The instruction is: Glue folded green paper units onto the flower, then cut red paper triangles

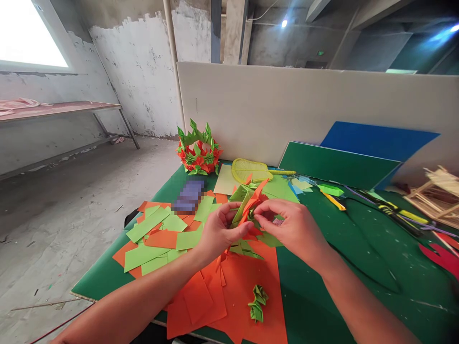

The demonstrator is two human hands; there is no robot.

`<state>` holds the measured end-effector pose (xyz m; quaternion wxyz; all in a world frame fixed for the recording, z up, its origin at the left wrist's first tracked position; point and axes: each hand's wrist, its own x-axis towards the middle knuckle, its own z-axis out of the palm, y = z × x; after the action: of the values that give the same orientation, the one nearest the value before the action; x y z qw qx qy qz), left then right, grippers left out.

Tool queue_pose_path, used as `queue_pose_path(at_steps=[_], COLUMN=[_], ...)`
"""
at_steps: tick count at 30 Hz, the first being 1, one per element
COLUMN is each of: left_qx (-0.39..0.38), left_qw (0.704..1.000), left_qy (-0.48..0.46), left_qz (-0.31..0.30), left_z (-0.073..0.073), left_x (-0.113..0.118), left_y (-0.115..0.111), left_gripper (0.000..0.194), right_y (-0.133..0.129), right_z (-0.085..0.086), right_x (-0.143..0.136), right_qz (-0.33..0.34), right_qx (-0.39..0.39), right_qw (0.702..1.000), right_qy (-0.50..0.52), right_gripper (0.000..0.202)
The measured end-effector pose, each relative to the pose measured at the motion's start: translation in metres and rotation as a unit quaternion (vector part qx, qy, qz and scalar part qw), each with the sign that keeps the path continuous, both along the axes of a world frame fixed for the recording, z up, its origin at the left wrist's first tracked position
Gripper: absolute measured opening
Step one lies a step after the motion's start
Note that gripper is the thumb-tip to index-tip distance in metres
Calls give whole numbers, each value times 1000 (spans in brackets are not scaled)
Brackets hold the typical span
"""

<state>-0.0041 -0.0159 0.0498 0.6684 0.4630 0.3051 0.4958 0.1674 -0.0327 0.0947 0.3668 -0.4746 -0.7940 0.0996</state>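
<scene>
Between my two hands, above the green tabletop, is a folded paper piece [252, 200] in orange and green with pointed tips. My left hand [224, 228] grips it from the left, thumb in front. On the other side, my right hand [287, 222] pinches its edge with thumb and fingertips. Below lies a large orange paper sheet [267, 267], and on it rests a small green folded paper piece [257, 303]. Loose green and orange paper strips [152, 255] are spread to the left of my left hand.
A finished-looking round orange and green paper model [199, 153] stands at the back left. Behind my hands lies a yellow fly swatter [251, 169]. A yellow utility knife [333, 198], pliers [394, 215] and a wooden stick frame [435, 196] lie right. A white panel [287, 105] closes the back.
</scene>
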Motion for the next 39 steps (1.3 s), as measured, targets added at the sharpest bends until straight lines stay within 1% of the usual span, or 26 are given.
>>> queue_pose_path(at_steps=[7, 17, 21, 26, 29, 32, 35, 39], left_qx=[9, 25, 23, 22, 18, 14, 20, 24], left_qw=[1000, 999, 999, 1000, 1000, 1000, 1000, 1000], left_qy=[17, 31, 26, 20, 12, 15, 19, 19], left_qz=[14, -3, 3, 0, -10, -3, 3, -4], left_z=[-2, -4, -7, -10, -10, -9, -9, -10], left_x=[0, -2, -2, -1, -1, 0, 0, 0], left_y=[1, 4, 4, 5, 5, 4, 5, 5], left_gripper=[47, 46, 44, 42, 41, 42, 42, 39], right_y=[0, 0, 1, 0, 0, 0, 0, -1], right_z=[-1, 1, 0, 1, 2, 3, 3, 4], right_x=[-1, 4, 5, 5, 4, 4, 5, 5], right_qz=[12, 67, 83, 78, 64, 56, 53, 59], right_qx=[37, 67, 83, 72, 61, 53, 47, 46], right_qw=[999, 993, 990, 990, 992, 992, 992, 991], right_qy=[-31, -74, -82, -90, -92, -97, -102, -108], right_gripper=[13, 14, 16, 15, 14, 14, 15, 16])
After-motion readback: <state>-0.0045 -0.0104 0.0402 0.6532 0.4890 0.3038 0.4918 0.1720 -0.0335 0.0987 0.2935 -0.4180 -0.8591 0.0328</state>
